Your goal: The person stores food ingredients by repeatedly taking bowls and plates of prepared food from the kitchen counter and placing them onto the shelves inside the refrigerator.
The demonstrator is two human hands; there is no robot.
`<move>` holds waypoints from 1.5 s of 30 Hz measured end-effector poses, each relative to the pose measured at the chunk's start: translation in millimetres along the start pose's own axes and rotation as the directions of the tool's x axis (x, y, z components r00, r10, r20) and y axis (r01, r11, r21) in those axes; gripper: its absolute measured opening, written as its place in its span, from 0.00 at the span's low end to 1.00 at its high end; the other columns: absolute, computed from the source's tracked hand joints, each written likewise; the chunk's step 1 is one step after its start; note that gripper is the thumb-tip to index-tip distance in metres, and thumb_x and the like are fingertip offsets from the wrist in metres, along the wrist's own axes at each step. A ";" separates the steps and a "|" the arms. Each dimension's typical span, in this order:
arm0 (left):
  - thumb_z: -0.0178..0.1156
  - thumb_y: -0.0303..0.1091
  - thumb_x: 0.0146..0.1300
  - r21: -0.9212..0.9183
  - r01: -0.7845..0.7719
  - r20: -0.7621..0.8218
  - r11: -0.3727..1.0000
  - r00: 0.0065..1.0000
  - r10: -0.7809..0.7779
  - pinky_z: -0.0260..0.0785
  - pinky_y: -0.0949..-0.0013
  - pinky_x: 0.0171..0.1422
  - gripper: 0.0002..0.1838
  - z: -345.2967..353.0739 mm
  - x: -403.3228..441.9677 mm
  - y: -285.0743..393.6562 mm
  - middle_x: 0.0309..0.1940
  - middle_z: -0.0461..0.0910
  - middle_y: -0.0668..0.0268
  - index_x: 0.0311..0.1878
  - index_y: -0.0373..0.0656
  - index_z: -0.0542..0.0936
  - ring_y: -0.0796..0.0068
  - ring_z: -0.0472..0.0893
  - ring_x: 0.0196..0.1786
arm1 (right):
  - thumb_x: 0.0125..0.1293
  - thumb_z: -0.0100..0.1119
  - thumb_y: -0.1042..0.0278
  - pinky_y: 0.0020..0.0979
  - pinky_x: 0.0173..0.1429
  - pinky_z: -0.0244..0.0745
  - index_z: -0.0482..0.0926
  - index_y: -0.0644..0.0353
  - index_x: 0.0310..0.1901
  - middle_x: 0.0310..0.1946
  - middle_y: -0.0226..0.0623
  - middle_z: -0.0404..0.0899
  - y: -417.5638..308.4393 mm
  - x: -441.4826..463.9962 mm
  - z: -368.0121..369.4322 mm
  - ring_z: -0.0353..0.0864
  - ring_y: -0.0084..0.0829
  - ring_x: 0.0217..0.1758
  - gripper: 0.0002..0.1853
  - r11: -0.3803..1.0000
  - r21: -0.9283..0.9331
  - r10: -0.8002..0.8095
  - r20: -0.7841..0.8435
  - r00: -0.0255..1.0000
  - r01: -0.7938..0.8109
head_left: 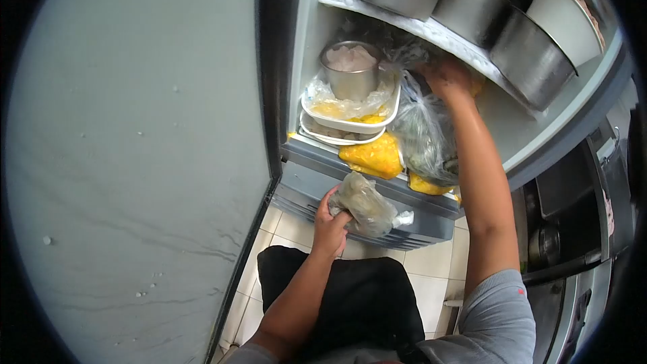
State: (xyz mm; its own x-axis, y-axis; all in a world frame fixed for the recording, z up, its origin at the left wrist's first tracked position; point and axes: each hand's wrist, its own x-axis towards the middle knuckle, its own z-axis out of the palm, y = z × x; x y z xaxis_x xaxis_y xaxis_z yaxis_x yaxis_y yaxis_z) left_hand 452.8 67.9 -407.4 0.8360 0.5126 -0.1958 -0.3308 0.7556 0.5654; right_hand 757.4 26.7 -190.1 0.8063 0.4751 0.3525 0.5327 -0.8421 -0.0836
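My left hand [331, 224] is closed around a knotted clear plastic bag [367, 206] with something pale inside, held in front of the fridge's lower edge. My right hand [447, 78] reaches deep under the upper shelf, among plastic bags; its fingers are partly hidden, and what they touch does not show clearly. Just below it lies a large clear plastic bag [423, 125] with greenish contents. Left of that stands a metal pot [350, 81] of pale, frosty food on stacked white trays [387, 125]. Yellow bags [372, 156] rest at the front edge.
Several metal pots [472, 10] and a white tub [563, 17] crowd the frosted upper shelf [404, 21] above my right arm. The grey door [141, 162] stands wide open on the left. Kitchen equipment [566, 209] is at the right, over a tiled floor [429, 290].
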 end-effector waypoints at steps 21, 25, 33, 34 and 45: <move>0.53 0.16 0.53 -0.007 -0.126 0.064 0.992 0.990 0.126 0.70 0.67 0.57 0.32 -12.0 4.1 -9.0 0.51 0.73 0.61 0.64 0.39 0.62 0.70 0.75 0.54 | 0.63 0.52 0.45 0.42 0.61 0.66 0.74 0.69 0.53 0.53 0.57 0.74 8.7 -26.5 34.7 0.73 0.51 0.57 0.30 0.970 0.136 -0.141 -0.365 0.920 0.203; 0.54 0.18 0.53 0.021 -0.128 0.057 0.992 0.990 0.127 0.70 0.68 0.55 0.32 -10.7 -1.0 -1.7 0.50 0.74 0.62 0.64 0.39 0.62 0.71 0.76 0.52 | 0.55 0.66 0.59 0.32 0.50 0.71 0.77 0.63 0.49 0.41 0.44 0.77 1.3 -190.5 -11.9 0.77 0.36 0.45 0.22 0.774 0.610 0.031 -0.303 0.952 0.169; 0.54 0.27 0.57 0.562 -0.001 0.119 0.827 0.990 -0.080 0.74 0.67 0.51 0.29 43.2 -18.7 40.2 0.49 0.74 0.62 0.64 0.40 0.63 0.70 0.76 0.51 | 0.52 0.70 0.62 0.30 0.40 0.75 0.64 0.60 0.61 0.44 0.38 0.76 0.5 -305.0 47.2 0.77 0.29 0.42 0.36 0.158 0.972 -0.250 0.207 0.946 -0.172; 0.55 0.29 0.58 0.571 -0.025 0.160 0.820 0.984 -0.082 0.75 0.66 0.50 0.30 53.4 -25.4 46.5 0.50 0.74 0.61 0.65 0.40 0.61 0.69 0.77 0.50 | 0.53 0.69 0.63 0.29 0.37 0.76 0.63 0.61 0.61 0.45 0.38 0.76 -2.6 -306.0 48.4 0.77 0.28 0.41 0.36 0.038 0.962 -0.242 0.273 0.931 -0.272; 0.57 0.37 0.64 0.708 -0.165 -0.007 0.687 0.971 0.240 0.73 0.72 0.43 0.21 -79.7 -60.3 51.9 0.44 0.80 0.59 0.57 0.36 0.69 0.72 0.80 0.46 | 0.50 0.65 0.63 0.30 0.41 0.76 0.72 0.65 0.55 0.43 0.41 0.80 -16.1 -173.2 -13.7 0.81 0.32 0.41 0.29 0.203 0.959 -0.161 -0.166 0.973 0.197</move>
State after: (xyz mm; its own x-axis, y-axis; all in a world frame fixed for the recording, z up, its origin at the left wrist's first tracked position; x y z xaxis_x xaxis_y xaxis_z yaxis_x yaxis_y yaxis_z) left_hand 350.3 108.7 -430.1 0.7286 0.6823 -0.0601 -0.0547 0.1455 0.9879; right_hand 605.6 -45.5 -237.1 0.6561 0.5555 0.5108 0.5138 0.1669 -0.8415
